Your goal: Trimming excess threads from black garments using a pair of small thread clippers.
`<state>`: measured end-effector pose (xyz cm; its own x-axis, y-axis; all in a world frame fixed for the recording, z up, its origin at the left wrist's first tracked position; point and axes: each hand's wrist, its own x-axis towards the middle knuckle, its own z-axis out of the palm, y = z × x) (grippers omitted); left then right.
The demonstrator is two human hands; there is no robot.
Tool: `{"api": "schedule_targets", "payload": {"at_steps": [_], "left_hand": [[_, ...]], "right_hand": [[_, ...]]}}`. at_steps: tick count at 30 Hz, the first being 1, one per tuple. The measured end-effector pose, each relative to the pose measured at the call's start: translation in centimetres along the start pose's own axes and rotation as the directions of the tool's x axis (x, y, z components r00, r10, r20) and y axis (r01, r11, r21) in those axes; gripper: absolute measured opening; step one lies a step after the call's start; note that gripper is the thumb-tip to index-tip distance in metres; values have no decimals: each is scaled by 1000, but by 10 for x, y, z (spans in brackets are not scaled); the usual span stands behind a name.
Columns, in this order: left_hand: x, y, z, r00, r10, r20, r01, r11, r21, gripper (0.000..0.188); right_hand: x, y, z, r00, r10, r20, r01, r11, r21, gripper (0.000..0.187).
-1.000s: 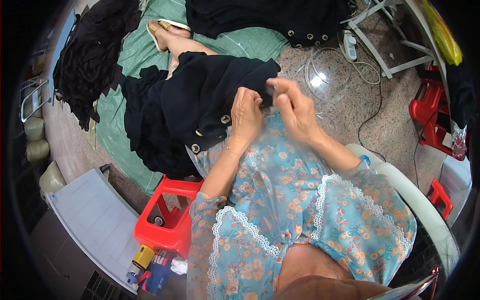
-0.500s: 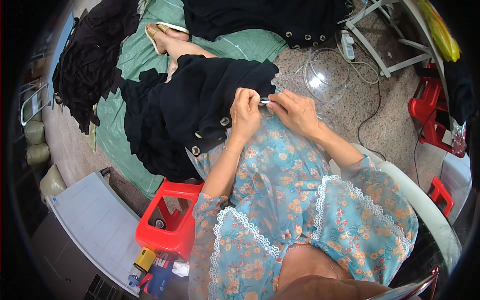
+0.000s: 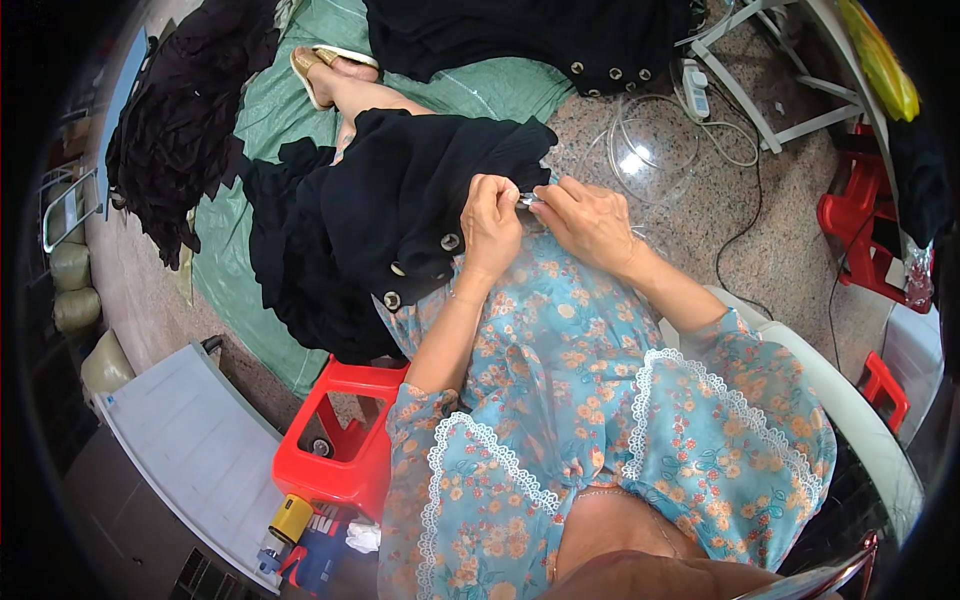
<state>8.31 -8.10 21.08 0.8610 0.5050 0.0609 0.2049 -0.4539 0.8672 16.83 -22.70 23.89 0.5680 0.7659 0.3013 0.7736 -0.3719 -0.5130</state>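
A black knitted garment (image 3: 400, 190) with large round buttons along one edge lies over my lap. My left hand (image 3: 490, 228) is closed in a pinch at the garment's right edge, below its ribbed part. Close beside it, my right hand (image 3: 588, 230) pinches a small shiny metal piece (image 3: 527, 199) between thumb and fingers. The fingertips of both hands nearly meet around this piece, and its exact kind is too small to make out. Two buttons, one dark-rimmed button (image 3: 450, 242) and a lower button (image 3: 391, 300), show left of my left wrist.
Dark garments (image 3: 195, 120) lie piled at the far left on a green sheet (image 3: 225, 240). Another buttoned black garment (image 3: 520, 40) lies ahead. A red stool (image 3: 335, 440) stands at my left. To the right are a power strip (image 3: 695, 90), loose cables and a white-legged table (image 3: 750, 100).
The small metal piece between my fingertips has turned slightly and shows more shine. My right hand has shifted a little to the left; the garment stays in place.
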Motion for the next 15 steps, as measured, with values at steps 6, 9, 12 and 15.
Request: {"api": "schedule_targets", "payload": {"at_steps": [6, 9, 12, 15], "left_hand": [[-1, 4, -1, 1000, 8, -2, -8, 999, -36, 9], [-2, 11, -15, 994, -66, 86, 84, 969, -233, 19], [-16, 17, -43, 997, -62, 47, 75, 932, -355, 23], [-36, 8, -70, 929, 45, -367, -64, 997, -40, 16]], "right_hand": [[2, 1, 3, 998, -23, 64, 30, 995, -99, 16], [6, 10, 0, 945, 307, -113, -295, 949, 108, 17], [2, 65, 8, 692, 718, -79, -494, 550, 673, 30], [16, 72, -2, 616, 760, -206, -509, 584, 632, 31]]}}
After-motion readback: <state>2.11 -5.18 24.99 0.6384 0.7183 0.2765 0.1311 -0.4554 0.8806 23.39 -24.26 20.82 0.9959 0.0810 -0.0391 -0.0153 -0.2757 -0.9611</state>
